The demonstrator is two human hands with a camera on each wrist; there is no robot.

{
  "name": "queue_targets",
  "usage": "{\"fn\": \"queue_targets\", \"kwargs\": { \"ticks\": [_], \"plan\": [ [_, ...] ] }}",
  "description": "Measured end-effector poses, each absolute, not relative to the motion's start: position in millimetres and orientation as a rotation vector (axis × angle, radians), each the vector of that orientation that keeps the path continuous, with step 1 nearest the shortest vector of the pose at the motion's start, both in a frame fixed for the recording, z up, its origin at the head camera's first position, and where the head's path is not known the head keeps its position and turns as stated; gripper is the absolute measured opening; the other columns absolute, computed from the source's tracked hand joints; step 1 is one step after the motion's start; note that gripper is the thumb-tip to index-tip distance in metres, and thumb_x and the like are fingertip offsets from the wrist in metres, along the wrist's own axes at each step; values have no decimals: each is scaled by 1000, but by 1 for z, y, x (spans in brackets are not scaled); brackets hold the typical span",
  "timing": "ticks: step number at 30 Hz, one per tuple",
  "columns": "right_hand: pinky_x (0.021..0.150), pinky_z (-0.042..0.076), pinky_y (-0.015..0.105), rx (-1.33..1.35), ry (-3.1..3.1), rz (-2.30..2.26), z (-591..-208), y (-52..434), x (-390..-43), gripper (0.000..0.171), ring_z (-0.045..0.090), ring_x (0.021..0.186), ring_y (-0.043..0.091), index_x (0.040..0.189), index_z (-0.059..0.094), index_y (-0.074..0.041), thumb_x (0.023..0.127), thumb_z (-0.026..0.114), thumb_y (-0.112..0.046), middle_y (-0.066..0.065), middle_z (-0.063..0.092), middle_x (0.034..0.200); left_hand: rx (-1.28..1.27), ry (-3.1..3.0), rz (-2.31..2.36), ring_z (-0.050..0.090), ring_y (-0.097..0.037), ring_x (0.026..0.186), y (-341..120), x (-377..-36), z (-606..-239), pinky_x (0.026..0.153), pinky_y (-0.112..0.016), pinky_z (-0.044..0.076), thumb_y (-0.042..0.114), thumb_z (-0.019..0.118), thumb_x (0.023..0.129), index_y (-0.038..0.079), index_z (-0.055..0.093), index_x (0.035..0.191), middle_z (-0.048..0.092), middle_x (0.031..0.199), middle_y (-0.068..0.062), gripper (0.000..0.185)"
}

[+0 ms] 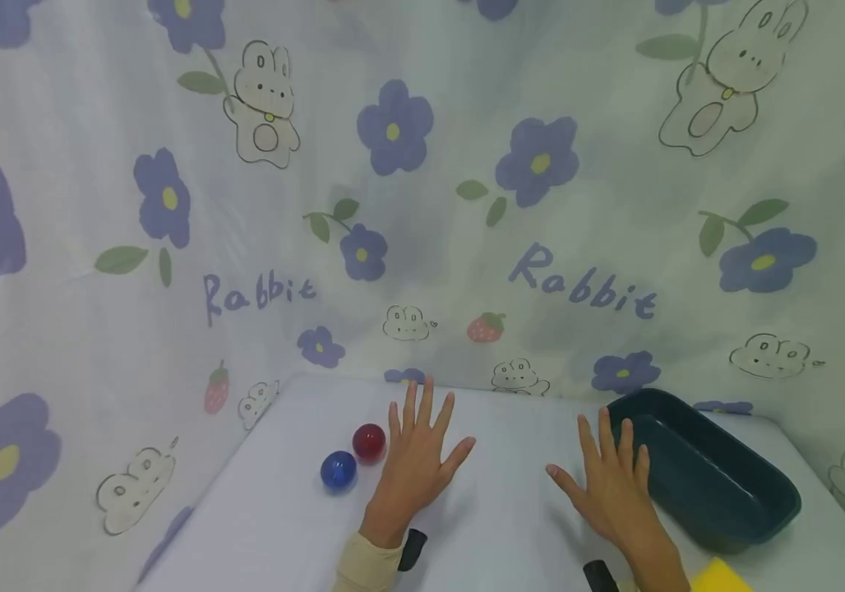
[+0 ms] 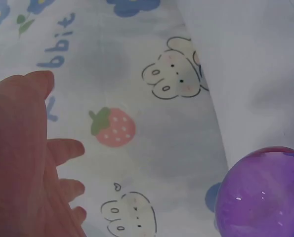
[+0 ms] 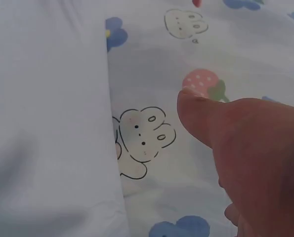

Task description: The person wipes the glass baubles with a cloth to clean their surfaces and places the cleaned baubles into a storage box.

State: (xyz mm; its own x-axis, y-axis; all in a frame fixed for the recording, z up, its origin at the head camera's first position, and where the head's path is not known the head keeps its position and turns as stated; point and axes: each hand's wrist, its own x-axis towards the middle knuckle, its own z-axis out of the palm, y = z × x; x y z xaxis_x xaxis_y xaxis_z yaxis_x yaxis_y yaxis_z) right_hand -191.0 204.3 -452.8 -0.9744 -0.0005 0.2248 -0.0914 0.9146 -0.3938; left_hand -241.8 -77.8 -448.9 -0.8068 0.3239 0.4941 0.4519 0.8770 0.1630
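Note:
Fingers spread, my left hand [image 1: 417, 460] hovers over the white table, palm down and holding nothing. Just left of it sit a glossy red ball [image 1: 369, 443] and a blue ball [image 1: 338, 472], close together. A shiny purple-looking ball [image 2: 260, 197] fills the lower right corner of the left wrist view, apart from the fingers. My right hand [image 1: 615, 489] is also spread and holds nothing. Its fingertips overlap the left edge of a dark teal rectangular basin [image 1: 718, 469] in the head view. In the right wrist view, the thumb [image 3: 198, 116] points left.
The white table [image 1: 260, 526] meets a hanging curtain [image 1: 452, 271] printed with flowers, rabbits and strawberries at its back and sides. A yellow object [image 1: 720, 577] is partly visible at the bottom edge, beside my right forearm. Dark bands sit at both wrists.

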Motion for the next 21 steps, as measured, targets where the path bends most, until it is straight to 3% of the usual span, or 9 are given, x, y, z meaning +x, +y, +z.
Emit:
{"fn": "queue_targets", "kwargs": {
  "ticks": [13,21],
  "plan": [
    [113,11,86,92,-2794,749,-434,213,-193,97,5,150,68,160,25,5,95,69,-51,39,9,166,-734,-2589,-439,23,-46,158,-62,-248,-447,123,-67,30,56,51,103,8,45,155,26,170,-23,71],
    [109,12,88,-88,-2835,1049,-418,267,-170,103,-6,148,68,163,4,6,101,58,-56,40,-8,166,-934,-2685,-950,16,-36,162,-34,-255,-439,130,-58,22,52,54,104,7,34,161,18,174,-15,75]
  ]
}}
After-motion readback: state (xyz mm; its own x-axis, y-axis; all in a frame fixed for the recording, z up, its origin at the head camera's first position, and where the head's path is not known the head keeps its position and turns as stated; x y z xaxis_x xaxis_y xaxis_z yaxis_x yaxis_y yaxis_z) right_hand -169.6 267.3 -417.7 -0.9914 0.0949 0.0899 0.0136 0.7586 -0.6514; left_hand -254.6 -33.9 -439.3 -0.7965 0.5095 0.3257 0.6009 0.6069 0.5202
